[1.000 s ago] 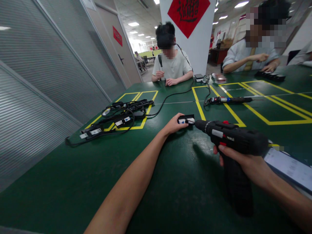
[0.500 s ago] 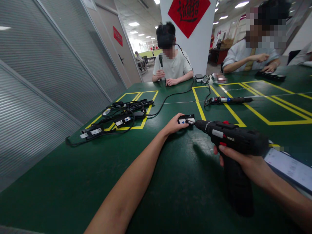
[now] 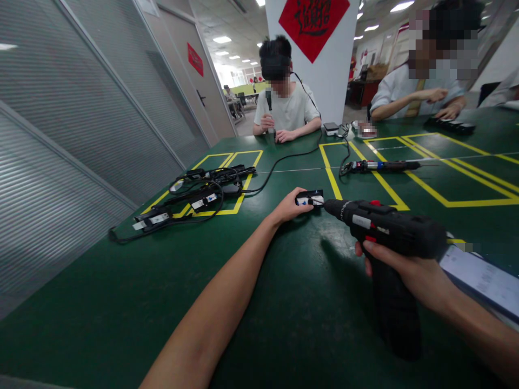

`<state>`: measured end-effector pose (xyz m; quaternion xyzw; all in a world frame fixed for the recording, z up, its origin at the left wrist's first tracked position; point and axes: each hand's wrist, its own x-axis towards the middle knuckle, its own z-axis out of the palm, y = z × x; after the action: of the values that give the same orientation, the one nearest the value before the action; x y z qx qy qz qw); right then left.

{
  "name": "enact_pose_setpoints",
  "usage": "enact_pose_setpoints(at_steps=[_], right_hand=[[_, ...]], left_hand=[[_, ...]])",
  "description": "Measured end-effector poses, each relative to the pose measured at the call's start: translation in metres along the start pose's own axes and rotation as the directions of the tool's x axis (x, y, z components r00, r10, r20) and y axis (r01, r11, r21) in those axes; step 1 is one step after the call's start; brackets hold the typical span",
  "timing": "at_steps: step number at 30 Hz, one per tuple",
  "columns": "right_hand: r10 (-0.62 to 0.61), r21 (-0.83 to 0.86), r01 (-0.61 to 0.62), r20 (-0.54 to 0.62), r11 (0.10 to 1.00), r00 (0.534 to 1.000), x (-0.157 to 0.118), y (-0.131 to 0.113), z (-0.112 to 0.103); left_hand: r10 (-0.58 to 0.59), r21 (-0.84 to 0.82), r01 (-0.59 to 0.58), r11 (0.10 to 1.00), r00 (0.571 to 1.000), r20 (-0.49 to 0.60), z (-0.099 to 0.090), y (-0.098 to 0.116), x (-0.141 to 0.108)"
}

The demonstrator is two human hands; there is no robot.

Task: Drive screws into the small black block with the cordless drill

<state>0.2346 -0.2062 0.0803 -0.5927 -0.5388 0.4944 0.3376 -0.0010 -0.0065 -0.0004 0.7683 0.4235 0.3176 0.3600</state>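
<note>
My left hand (image 3: 292,206) grips a small black and white block (image 3: 315,200) on the green table (image 3: 259,324). Its fingers wrap round the block's left end. A black and red cordless drill (image 3: 389,227) is held in my right hand (image 3: 405,270), fingers round its handle. The drill points left, and its front end meets the right end of the block. Whether the bit touches the block cannot be made out.
Black devices with cables (image 3: 203,194) lie at the left over yellow tape. A black tool (image 3: 385,166) lies beyond the drill. A phone-like screen (image 3: 482,275) is beside my right wrist. Two people work across the table, one holding a screwdriver (image 3: 268,102).
</note>
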Motion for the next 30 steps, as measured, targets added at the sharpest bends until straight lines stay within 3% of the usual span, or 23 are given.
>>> enact_pose_setpoints(at_steps=[30], right_hand=[[-0.012, 0.003, 0.012, 0.011, 1.0, 1.0, 0.0013, -0.0023, -0.0003]], left_hand=[[-0.01, -0.003, 0.01, 1.0, 1.0, 0.0, 0.0004, 0.0014, -0.0008]])
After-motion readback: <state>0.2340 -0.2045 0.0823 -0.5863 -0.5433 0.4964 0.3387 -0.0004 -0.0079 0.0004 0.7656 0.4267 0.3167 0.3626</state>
